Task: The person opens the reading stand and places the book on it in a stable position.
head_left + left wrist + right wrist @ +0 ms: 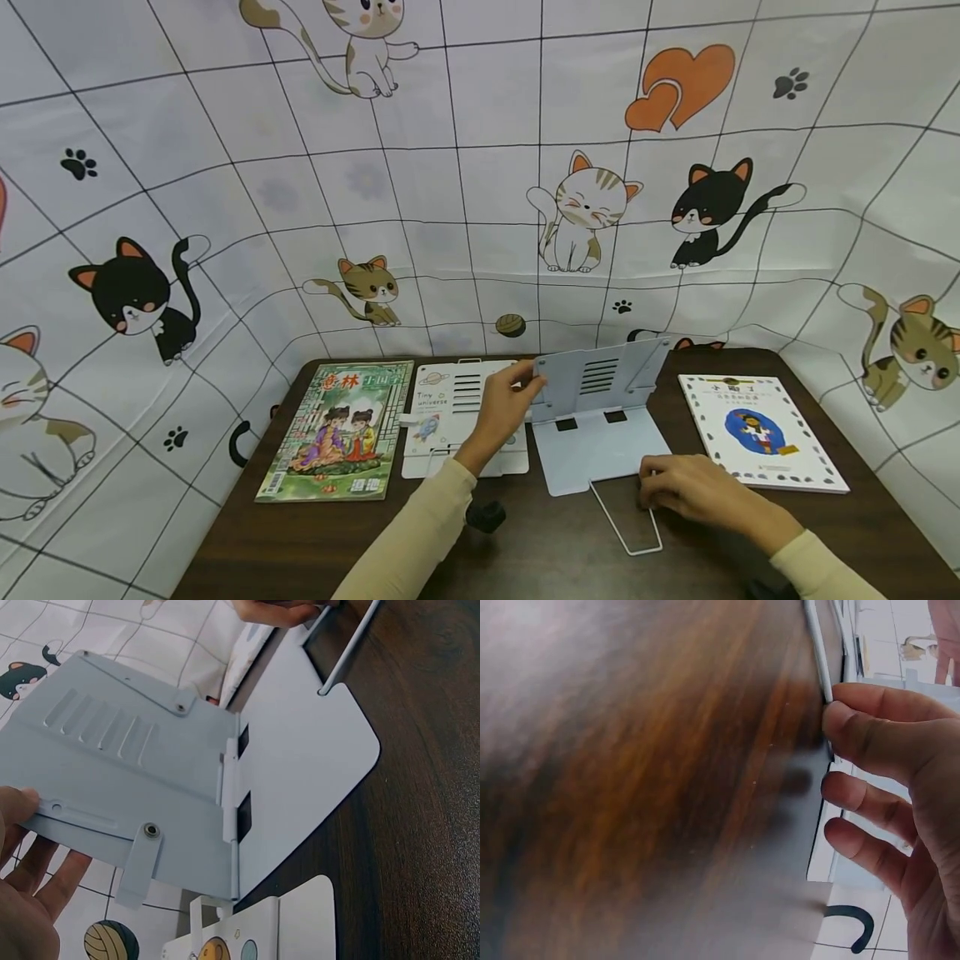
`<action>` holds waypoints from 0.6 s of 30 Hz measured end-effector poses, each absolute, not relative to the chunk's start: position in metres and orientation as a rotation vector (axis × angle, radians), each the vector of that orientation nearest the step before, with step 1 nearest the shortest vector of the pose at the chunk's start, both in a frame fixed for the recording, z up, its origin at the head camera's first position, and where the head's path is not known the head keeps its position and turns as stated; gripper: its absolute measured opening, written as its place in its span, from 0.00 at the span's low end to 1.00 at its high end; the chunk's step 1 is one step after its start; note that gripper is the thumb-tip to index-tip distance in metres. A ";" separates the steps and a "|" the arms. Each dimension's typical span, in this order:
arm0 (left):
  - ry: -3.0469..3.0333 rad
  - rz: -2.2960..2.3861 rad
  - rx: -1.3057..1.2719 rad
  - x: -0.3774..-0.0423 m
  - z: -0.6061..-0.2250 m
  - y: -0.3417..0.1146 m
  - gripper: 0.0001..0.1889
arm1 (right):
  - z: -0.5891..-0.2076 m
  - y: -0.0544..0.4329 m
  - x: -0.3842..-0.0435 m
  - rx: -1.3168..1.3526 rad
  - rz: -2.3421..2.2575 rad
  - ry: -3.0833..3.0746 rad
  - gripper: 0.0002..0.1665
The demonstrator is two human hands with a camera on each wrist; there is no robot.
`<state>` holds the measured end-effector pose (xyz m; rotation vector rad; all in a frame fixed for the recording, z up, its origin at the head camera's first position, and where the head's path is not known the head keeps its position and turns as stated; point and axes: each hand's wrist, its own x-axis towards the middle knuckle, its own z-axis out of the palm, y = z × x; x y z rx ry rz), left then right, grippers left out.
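A light grey metal book stand point(600, 450) is unfolded on the table, its slotted panel point(97, 757) tilted up from the flat base. My left hand point(501, 408) grips the panel's left edge, with the thumb on the near face and the other fingers behind it. A white wire loop point(610, 517) extends from the base's front edge toward me. My right hand point(697, 492) pinches the right side of this loop between thumb and index finger, as the right wrist view shows. Its other fingers are bent beside the wire.
Left of the stand lies a second, white book stand point(431, 417) printed "Tiny universe". Farther left is a colourful magazine point(337, 433); a white book point(757, 433) lies on the right. Behind the dark wooden table point(555, 558) hangs a cat-patterned cloth point(495, 192).
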<state>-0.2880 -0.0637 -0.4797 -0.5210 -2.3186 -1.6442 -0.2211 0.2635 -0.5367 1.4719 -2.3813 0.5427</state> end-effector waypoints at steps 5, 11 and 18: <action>-2.303 -1.640 -0.524 -0.290 -0.482 -0.064 0.10 | -0.532 0.258 -0.205 1.464 0.602 -2.519 0.16; -2.280 -1.633 -0.550 -0.290 -0.481 -0.064 0.07 | -0.528 0.249 -0.187 1.531 0.654 -2.668 0.13; -2.310 -1.621 -0.542 -0.288 -0.481 -0.064 0.08 | -0.532 0.244 -0.182 1.531 0.584 -2.613 0.20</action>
